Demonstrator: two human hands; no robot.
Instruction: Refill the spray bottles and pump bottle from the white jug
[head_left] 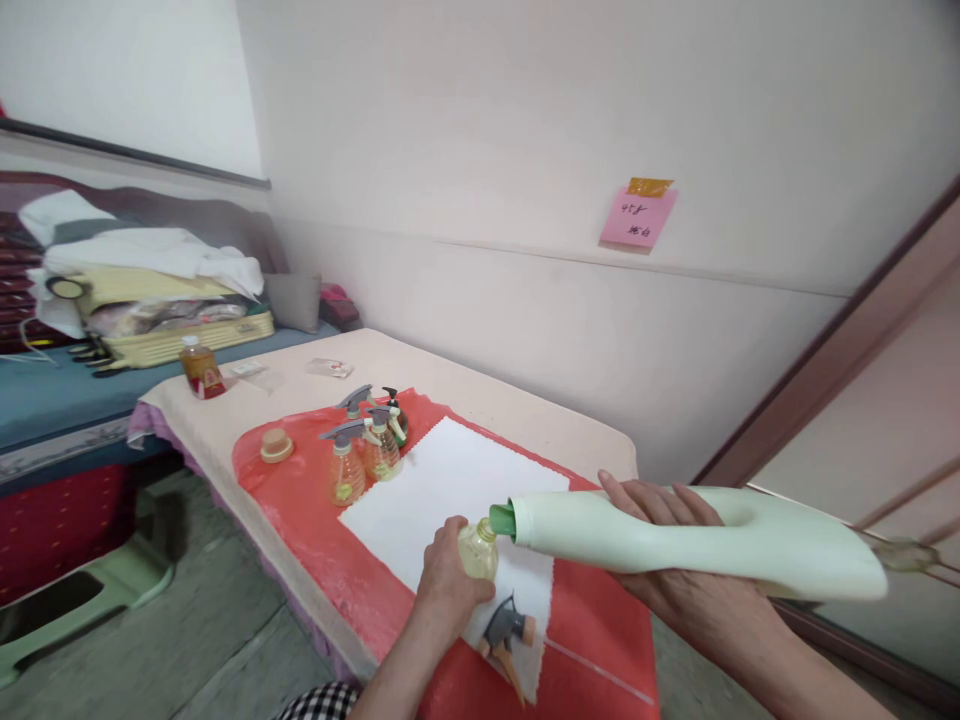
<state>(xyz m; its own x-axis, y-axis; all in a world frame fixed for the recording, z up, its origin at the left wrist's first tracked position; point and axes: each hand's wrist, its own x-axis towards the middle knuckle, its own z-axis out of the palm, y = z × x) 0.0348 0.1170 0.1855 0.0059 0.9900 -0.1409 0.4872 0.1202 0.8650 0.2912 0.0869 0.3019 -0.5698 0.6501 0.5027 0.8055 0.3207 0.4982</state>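
Our left grip (454,572) clasps a clear bottle (480,550); our right grip (667,535) clasps a pale green jug (630,535), its green spout (502,519) at the bottle's mouth.

Red sheet (292,530), pink note (638,218), seemingly purple tablecloth trim (154,425).

That lone camera sits on the person's head, facing forward and down over the nearby table (427,368), toward the wall (450,140)

Your left hand (448,575) grips a clear bottle (478,551) near the white cloth (442,470). Your right hand (675,540) holds a pale green jug (600,530) tilted, its spout (502,519) at the bottle's mouth. A spray head (508,630) lies nearer you.
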